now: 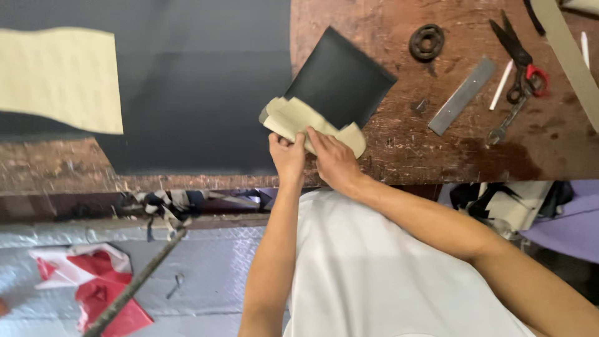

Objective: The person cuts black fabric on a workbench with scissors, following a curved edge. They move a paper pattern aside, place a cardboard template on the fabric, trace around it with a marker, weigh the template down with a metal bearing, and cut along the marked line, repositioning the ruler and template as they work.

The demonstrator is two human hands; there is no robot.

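Scarred wooden workbench (pixel 437 156) (scissors (pixel 521 59) aside), perhaps workshop floor below.

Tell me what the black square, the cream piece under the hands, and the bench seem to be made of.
Black square: likely leather or stiff sheet, matte, flat.
Cream piece: likely fabric or thin foam, soft, bending at the edges.
Bench: bare wood, scarred and stained.

Both hands on cream pattern piece

Left hand (pixel 287 156) and right hand (pixel 334 162) press a cream pattern piece (pixel 293 118) under a black square sheet (pixel 342 78) on the worn wooden table (pixel 424 150). Scissors (pixel 521 59), metal ruler (pixel 462 95), black ring (pixel 427 42) lie right.
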